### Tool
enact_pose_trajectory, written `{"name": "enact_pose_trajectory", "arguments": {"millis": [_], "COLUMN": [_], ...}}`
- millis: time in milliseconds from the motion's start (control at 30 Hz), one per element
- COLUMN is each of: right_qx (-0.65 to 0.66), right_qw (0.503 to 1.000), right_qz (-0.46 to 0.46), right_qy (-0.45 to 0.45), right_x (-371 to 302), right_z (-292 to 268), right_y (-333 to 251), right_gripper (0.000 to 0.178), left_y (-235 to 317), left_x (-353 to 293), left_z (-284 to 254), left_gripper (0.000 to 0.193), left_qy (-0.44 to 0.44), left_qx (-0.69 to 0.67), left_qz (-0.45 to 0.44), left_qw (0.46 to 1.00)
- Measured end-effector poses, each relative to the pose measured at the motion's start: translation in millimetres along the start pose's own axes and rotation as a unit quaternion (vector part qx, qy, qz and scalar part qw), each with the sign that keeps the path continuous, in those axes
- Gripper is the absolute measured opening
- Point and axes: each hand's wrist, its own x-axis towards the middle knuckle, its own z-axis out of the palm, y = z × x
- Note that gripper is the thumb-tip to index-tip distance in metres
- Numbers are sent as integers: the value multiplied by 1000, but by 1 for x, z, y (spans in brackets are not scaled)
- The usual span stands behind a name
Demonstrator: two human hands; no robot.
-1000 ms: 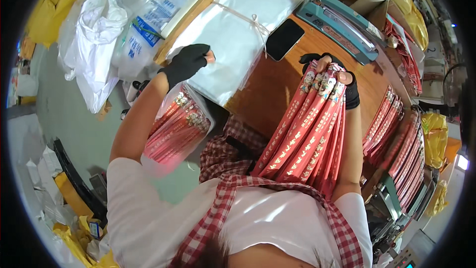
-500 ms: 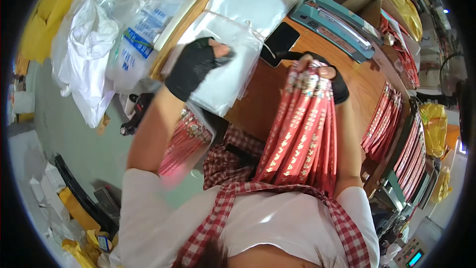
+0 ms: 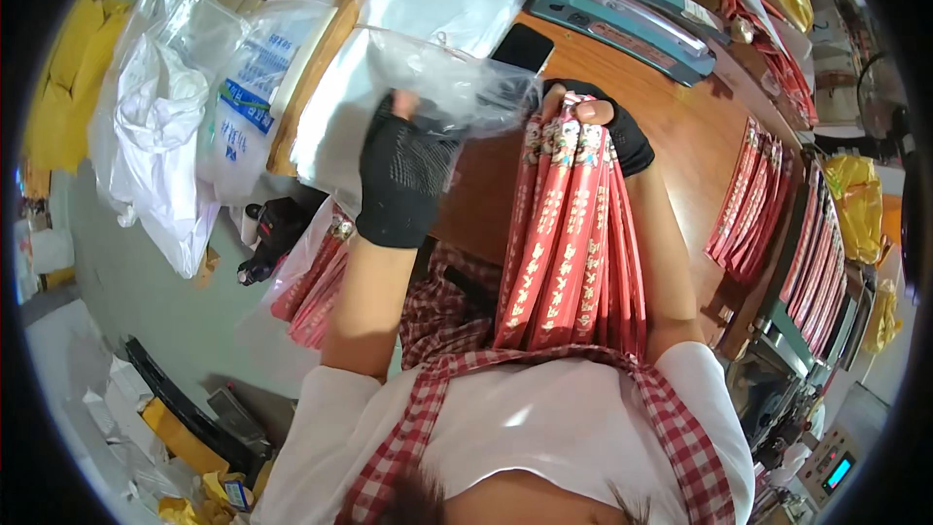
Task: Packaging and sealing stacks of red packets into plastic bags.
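Observation:
My right hand (image 3: 622, 131), in a black fingerless glove, grips the top of a thick bunch of red wrapped chopsticks (image 3: 573, 243). Their printed ends are uppermost, and they hang down to my apron. My left hand (image 3: 400, 175), gloved likewise, is closed on a clear plastic bag (image 3: 452, 78) lifted off the stack of clear bags (image 3: 335, 117) on the table. The lifted bag reaches across to the left side of the chopstick tops. Most fingers of my left hand are hidden behind its back and the film.
A teal bag sealer (image 3: 622, 19) and a black phone (image 3: 523, 47) occupy the far side of the wooden table (image 3: 671, 126). More red wrapped chopsticks (image 3: 753, 204) stand at the right. A clear bag of red packets (image 3: 316, 282) sits low on the left, below large white plastic sacks (image 3: 160, 117).
My left hand has come down and to the right, raising a clear bag from the stack toward the chopsticks. My right hand still holds the bunch, now slightly farther left and more upright.

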Motion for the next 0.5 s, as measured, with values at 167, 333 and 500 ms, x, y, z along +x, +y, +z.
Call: {"name": "enact_pose_trajectory", "arguments": {"millis": [167, 333, 500], "right_qx": [8, 5, 82], "right_qw": [999, 989, 986], "right_qz": [-36, -121, -142], "right_qy": [21, -86, 0], "right_x": [-38, -62, -35], "right_z": [-31, -21, -6], "right_y": [5, -8, 7], "right_gripper": [49, 48, 45], "left_y": [-8, -21, -23], "left_x": [16, -7, -50], "left_z": [21, 92, 143], "left_gripper": [20, 10, 9], "left_qy": [75, -69, -247], "left_qx": [295, 492, 536], "left_qz": [347, 491, 543], "left_qw": [887, 716, 597]}}
